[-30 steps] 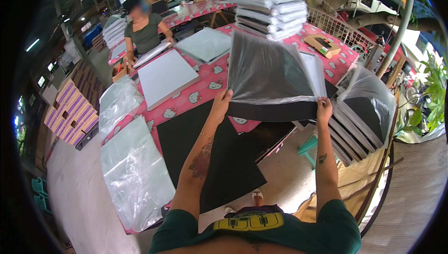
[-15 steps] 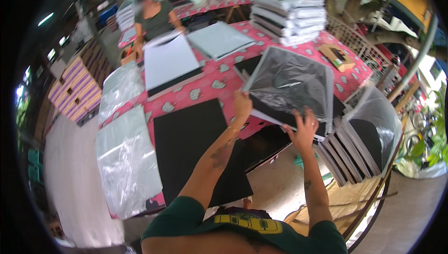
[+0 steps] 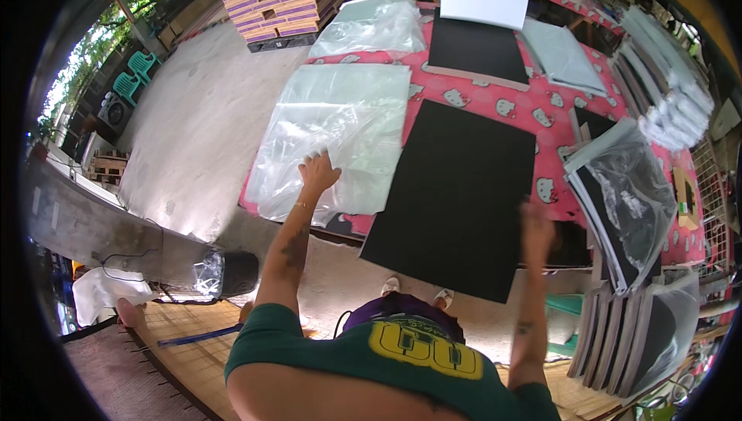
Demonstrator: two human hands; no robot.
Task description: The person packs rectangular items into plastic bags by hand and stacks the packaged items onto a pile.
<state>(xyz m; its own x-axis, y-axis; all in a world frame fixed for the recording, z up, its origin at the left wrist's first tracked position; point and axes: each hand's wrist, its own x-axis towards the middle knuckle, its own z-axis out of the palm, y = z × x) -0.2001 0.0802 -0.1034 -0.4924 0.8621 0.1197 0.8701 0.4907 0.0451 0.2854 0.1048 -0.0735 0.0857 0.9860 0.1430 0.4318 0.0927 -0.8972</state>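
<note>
From the head camera I see my left hand [image 3: 318,171] lying flat, fingers spread, on the stack of clear plastic bags [image 3: 334,136] just left of the big black board [image 3: 456,193]. My right hand [image 3: 536,229] hovers blurred over that board's right edge; I cannot tell how open its fingers are, and it holds nothing. Bagged boards [image 3: 627,197] lie right of the board.

The person is wearing a dark green short-sleeved T-shirt [image 3: 363,371] carrying a yellow print with dark outlines across the chest. A thin bracelet [image 3: 300,205] is circling the left wrist. Dark tattoo marks are showing on both forearms, and light-coloured sandals [image 3: 417,292] are covering the feet.
</note>
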